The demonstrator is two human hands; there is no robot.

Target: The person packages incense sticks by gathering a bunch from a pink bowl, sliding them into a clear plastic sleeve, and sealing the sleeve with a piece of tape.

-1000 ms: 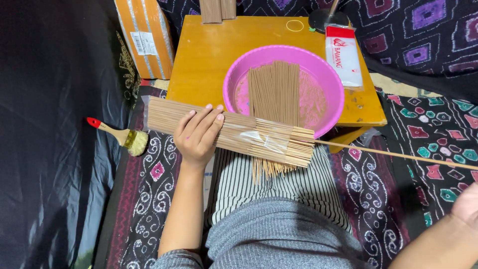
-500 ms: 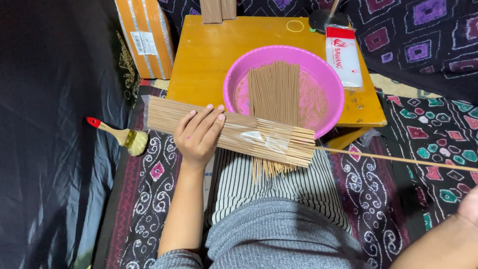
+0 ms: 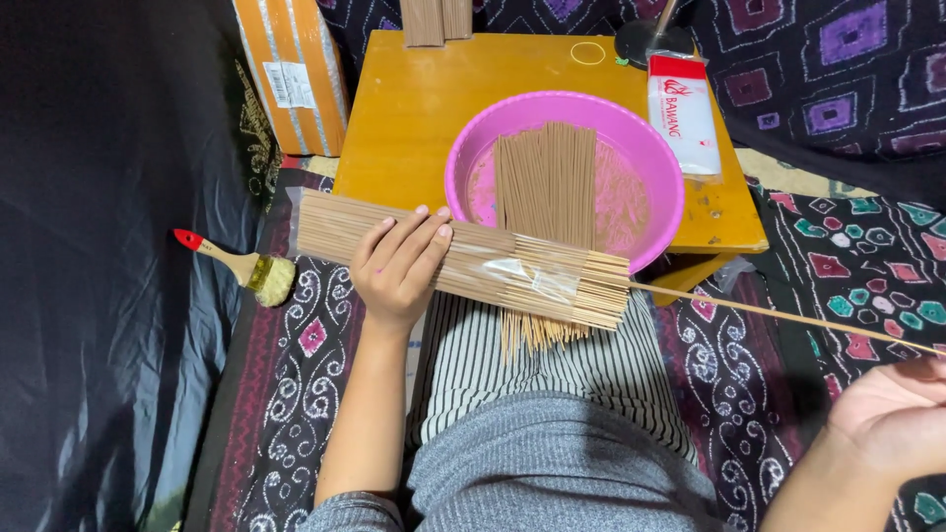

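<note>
Two hands: left hand, right hand. One wrapped bundle of thin bamboo sticks, too many sticks to count, lying off the front edge of the low table. One single stick drawn out from the bundle's end. One pink plastic basin at the table's front right, holding one fan of brown coated sticks, uncounted. One low wooden table. One paintbrush with red-tipped handle. One flat white-and-red packet at the table's right edge. One orange cardboard box.
</note>
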